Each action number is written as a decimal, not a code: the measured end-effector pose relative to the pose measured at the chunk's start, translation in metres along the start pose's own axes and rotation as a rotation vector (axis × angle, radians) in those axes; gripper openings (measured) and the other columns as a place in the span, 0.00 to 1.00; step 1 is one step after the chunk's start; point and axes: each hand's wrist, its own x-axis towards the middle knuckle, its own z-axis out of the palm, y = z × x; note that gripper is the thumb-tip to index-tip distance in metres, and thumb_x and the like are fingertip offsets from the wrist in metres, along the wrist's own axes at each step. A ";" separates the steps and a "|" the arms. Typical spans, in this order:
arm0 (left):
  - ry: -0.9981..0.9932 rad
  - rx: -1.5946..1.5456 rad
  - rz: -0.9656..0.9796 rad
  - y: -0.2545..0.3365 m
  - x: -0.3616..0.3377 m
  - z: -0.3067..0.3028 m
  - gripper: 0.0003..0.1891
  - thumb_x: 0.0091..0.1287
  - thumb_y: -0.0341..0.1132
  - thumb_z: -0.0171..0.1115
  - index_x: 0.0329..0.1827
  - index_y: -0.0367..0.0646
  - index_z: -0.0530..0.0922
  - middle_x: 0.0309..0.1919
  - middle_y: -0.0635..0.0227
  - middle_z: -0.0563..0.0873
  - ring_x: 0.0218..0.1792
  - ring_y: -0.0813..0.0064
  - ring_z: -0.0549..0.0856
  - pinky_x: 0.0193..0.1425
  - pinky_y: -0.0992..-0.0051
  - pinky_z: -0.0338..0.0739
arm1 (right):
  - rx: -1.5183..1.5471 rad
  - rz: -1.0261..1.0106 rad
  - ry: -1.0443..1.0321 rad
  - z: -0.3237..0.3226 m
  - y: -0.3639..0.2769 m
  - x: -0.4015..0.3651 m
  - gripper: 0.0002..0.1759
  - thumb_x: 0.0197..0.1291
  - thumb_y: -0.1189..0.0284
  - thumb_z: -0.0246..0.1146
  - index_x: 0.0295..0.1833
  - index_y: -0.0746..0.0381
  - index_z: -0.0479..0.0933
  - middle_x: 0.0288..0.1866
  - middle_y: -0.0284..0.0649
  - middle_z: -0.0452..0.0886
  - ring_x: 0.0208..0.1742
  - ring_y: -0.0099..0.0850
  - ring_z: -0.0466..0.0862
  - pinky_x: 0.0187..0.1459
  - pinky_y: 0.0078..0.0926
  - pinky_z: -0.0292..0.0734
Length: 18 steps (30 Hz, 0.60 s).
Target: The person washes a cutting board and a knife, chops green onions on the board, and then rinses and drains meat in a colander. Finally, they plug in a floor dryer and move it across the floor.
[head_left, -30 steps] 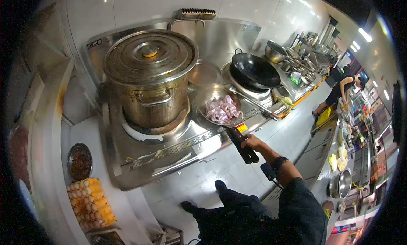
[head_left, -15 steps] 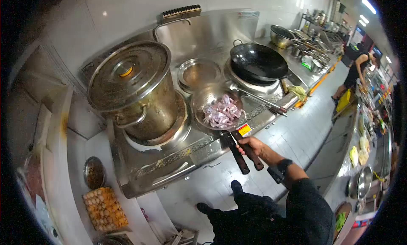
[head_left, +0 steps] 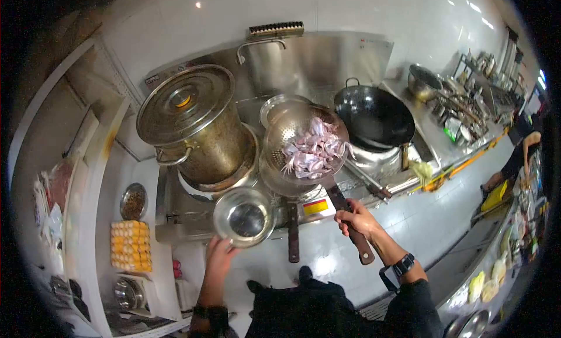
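My right hand [head_left: 357, 221] is closed around the dark handle of a perforated strainer [head_left: 280, 142]. Pale pink raw meat pieces [head_left: 315, 149] with thin limbs lie in it. Fingers of my left hand [head_left: 220, 253] grip the lower rim of a shiny metal bowl [head_left: 225, 206], held over the stove's front edge left of the strainer. Between my hands a second dark handle [head_left: 293, 235] juts out over the edge, joined to a pan partly hidden under the strainer. A white item with a yellow and red label [head_left: 316, 207] sits beside that handle.
A large lidded stockpot [head_left: 213, 151] stands on the left burner, a black wok [head_left: 374, 116] on the right one. Eggs in a tray [head_left: 130, 244] and a bowl of brown bits [head_left: 134, 201] occupy the left shelf. Another person [head_left: 520, 159] is at the right counter.
My left hand has come into view with the metal bowl. My right hand has raised the strainer with the meat, parting its handle from the second one, which stays on the stove.
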 end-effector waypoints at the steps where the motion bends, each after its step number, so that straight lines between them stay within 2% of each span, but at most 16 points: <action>1: -0.092 0.014 0.006 0.003 0.011 0.034 0.15 0.58 0.26 0.56 0.49 0.42 0.70 0.45 0.63 0.78 0.46 0.64 0.80 0.45 0.61 0.78 | -0.039 -0.010 -0.015 -0.003 -0.012 -0.008 0.19 0.54 0.80 0.58 0.49 0.71 0.60 0.24 0.39 0.73 0.16 0.25 0.73 0.15 0.22 0.71; 3: -0.123 -0.071 -0.027 -0.012 0.050 0.074 0.15 0.57 0.22 0.54 0.47 0.42 0.70 0.44 0.62 0.78 0.43 0.63 0.80 0.44 0.59 0.81 | -0.135 -0.023 -0.024 -0.009 -0.020 -0.016 0.23 0.54 0.79 0.59 0.53 0.71 0.59 0.25 0.40 0.74 0.16 0.26 0.74 0.16 0.23 0.72; 4: -0.071 -0.124 -0.029 -0.010 0.051 0.104 0.14 0.57 0.21 0.55 0.46 0.42 0.70 0.43 0.62 0.78 0.42 0.65 0.81 0.40 0.60 0.83 | -0.168 -0.057 0.041 0.000 -0.025 -0.026 0.23 0.55 0.78 0.59 0.54 0.70 0.58 0.24 0.39 0.73 0.16 0.26 0.74 0.15 0.24 0.71; 6: -0.129 -0.170 -0.022 -0.018 0.071 0.138 0.12 0.56 0.21 0.54 0.43 0.41 0.70 0.38 0.64 0.78 0.39 0.67 0.81 0.37 0.61 0.84 | -0.219 -0.082 0.045 0.002 -0.013 -0.027 0.26 0.55 0.78 0.59 0.56 0.69 0.55 0.24 0.38 0.71 0.16 0.26 0.73 0.15 0.26 0.70; 8: -0.096 -0.138 -0.037 -0.022 0.089 0.166 0.11 0.56 0.21 0.54 0.42 0.40 0.68 0.37 0.64 0.76 0.37 0.68 0.80 0.36 0.62 0.85 | -0.262 -0.153 0.069 0.011 0.006 -0.023 0.23 0.56 0.79 0.58 0.55 0.66 0.56 0.24 0.37 0.69 0.16 0.26 0.72 0.14 0.26 0.69; 9: -0.073 -0.116 -0.055 -0.022 0.090 0.175 0.11 0.56 0.21 0.54 0.41 0.40 0.68 0.36 0.65 0.75 0.35 0.68 0.80 0.36 0.62 0.85 | -0.423 -0.212 0.133 0.011 0.020 -0.015 0.18 0.57 0.81 0.56 0.50 0.63 0.57 0.23 0.37 0.69 0.15 0.26 0.72 0.14 0.26 0.69; 10: -0.134 -0.110 -0.083 -0.021 0.090 0.179 0.15 0.55 0.20 0.53 0.46 0.39 0.66 0.37 0.64 0.73 0.36 0.69 0.78 0.36 0.63 0.85 | -0.464 -0.235 0.163 0.013 0.030 -0.013 0.16 0.58 0.81 0.56 0.47 0.62 0.57 0.23 0.36 0.68 0.15 0.26 0.72 0.14 0.26 0.70; 12: -0.169 -0.077 -0.082 -0.036 0.107 0.175 0.21 0.54 0.20 0.53 0.52 0.38 0.62 0.41 0.63 0.72 0.38 0.69 0.77 0.36 0.63 0.85 | -0.449 -0.268 0.206 0.020 0.052 -0.005 0.16 0.59 0.82 0.55 0.48 0.61 0.57 0.23 0.35 0.68 0.15 0.25 0.73 0.14 0.26 0.71; 13: -0.126 -0.093 -0.099 -0.044 0.110 0.173 0.22 0.54 0.20 0.53 0.53 0.38 0.62 0.41 0.63 0.72 0.39 0.68 0.77 0.36 0.63 0.85 | -0.501 -0.269 0.239 0.020 0.061 -0.002 0.16 0.59 0.81 0.55 0.47 0.61 0.57 0.21 0.35 0.69 0.16 0.24 0.73 0.14 0.26 0.72; 15: -0.054 -0.116 -0.120 -0.047 0.116 0.177 0.23 0.54 0.21 0.53 0.54 0.38 0.61 0.41 0.63 0.72 0.39 0.68 0.77 0.35 0.63 0.85 | -0.650 -0.315 0.311 0.036 0.056 -0.002 0.17 0.57 0.80 0.57 0.47 0.62 0.57 0.19 0.39 0.71 0.16 0.30 0.74 0.15 0.31 0.71; 16: -0.084 -0.147 -0.141 -0.050 0.119 0.174 0.24 0.54 0.21 0.54 0.55 0.38 0.60 0.42 0.63 0.72 0.39 0.68 0.77 0.35 0.63 0.86 | -0.730 -0.328 0.347 0.041 0.054 -0.004 0.17 0.56 0.80 0.57 0.46 0.63 0.57 0.18 0.41 0.71 0.15 0.33 0.75 0.15 0.33 0.71; 18: -0.145 -0.206 -0.174 -0.053 0.129 0.166 0.24 0.54 0.21 0.54 0.55 0.38 0.60 0.42 0.64 0.72 0.38 0.68 0.77 0.35 0.63 0.86 | -0.986 -0.483 0.426 0.045 0.052 0.000 0.17 0.54 0.79 0.56 0.45 0.64 0.57 0.19 0.51 0.73 0.19 0.48 0.76 0.19 0.42 0.70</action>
